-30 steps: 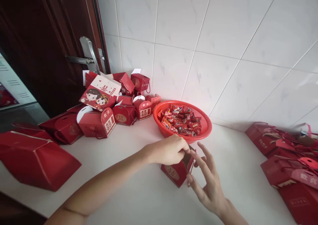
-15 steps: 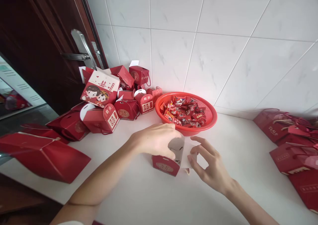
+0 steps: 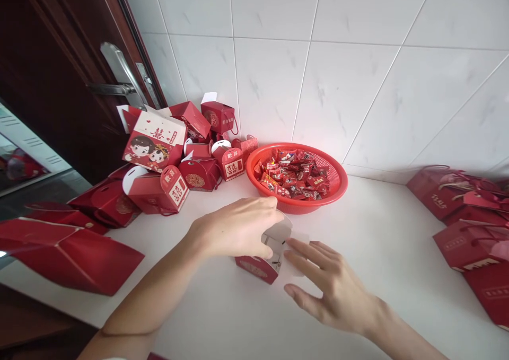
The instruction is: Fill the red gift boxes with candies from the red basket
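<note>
A small red candy box stands on the white tabletop with its top open and its pale inside showing. My left hand grips it from the left, thumb by the near panel and fingers over the far side; its palm hides the box's left part. On the right, a whitish flap sticks out from the box. My right hand has its fingers spread, the fingertips at that flap and the thumb apart below it. Just behind sits a red plastic basket with a pile of red-wrapped candies.
Several red gift boxes are heaped at the left, one a larger box with cartoon figures. Further red boxes with ribbons line the right edge. A tiled wall rises behind, and a dark door with a metal handle is at the left.
My right hand has gone from curled fingers at the flap to straighter, spread fingers, and its thumb has dropped away. The box and my left hand appear slightly further left as the view shifts.
</note>
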A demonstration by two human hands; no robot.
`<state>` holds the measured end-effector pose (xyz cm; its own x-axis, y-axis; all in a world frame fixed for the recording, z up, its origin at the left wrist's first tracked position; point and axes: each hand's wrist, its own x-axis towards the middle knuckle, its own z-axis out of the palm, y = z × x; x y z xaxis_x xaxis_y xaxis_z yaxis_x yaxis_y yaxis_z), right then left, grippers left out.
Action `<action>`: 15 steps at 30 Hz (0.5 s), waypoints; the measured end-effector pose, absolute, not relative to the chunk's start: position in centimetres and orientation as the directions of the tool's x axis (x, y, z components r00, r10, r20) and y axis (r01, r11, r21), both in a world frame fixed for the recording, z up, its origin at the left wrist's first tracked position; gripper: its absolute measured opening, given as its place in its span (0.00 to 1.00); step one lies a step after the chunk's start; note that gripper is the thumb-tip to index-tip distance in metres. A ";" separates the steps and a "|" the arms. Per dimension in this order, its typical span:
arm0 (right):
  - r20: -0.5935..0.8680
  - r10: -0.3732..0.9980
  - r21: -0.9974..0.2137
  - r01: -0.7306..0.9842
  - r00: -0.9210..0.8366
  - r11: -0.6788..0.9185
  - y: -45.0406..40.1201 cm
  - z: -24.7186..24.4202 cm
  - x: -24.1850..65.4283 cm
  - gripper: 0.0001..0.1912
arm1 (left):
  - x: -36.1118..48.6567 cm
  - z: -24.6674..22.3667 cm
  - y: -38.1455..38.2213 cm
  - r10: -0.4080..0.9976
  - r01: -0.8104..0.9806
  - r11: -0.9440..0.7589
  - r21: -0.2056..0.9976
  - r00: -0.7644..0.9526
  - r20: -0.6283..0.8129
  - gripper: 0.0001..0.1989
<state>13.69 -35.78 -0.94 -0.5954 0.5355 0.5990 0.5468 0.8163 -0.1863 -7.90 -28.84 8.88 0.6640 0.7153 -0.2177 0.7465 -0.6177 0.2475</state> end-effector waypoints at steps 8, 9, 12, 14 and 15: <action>0.644 0.449 0.007 0.591 -0.620 0.807 -37.2 -0.4 13.2 0.10 | -9.3 9.0 -29.7 0.761 0.775 -0.614 0.152 0.632 -0.148 0.08; 0.639 0.450 0.015 0.595 -0.624 0.804 -37.2 -0.4 13.2 0.10 | -9.4 8.9 -29.7 0.763 0.777 -0.615 0.135 0.630 -0.144 0.08; 0.630 0.456 0.022 0.602 -0.628 0.798 -37.4 -0.2 13.1 0.09 | -9.4 8.8 -29.8 0.759 0.767 -0.633 0.103 0.641 -0.115 0.15; 0.631 0.456 0.031 0.608 -0.627 0.793 -37.6 -0.2 13.1 0.09 | -9.4 8.8 -30.0 0.759 0.766 -0.638 0.082 0.643 -0.105 0.18; 0.633 0.454 0.037 0.611 -0.626 0.790 -37.6 -0.1 13.0 0.09 | -9.4 8.8 -30.2 0.763 0.770 -0.634 0.074 0.638 -0.106 0.18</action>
<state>13.04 -37.65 -0.10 -0.6262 0.4545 0.6335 0.6114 0.7905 0.0372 -9.41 -30.18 8.78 0.6381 0.7626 -0.1063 0.7699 -0.6340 0.0736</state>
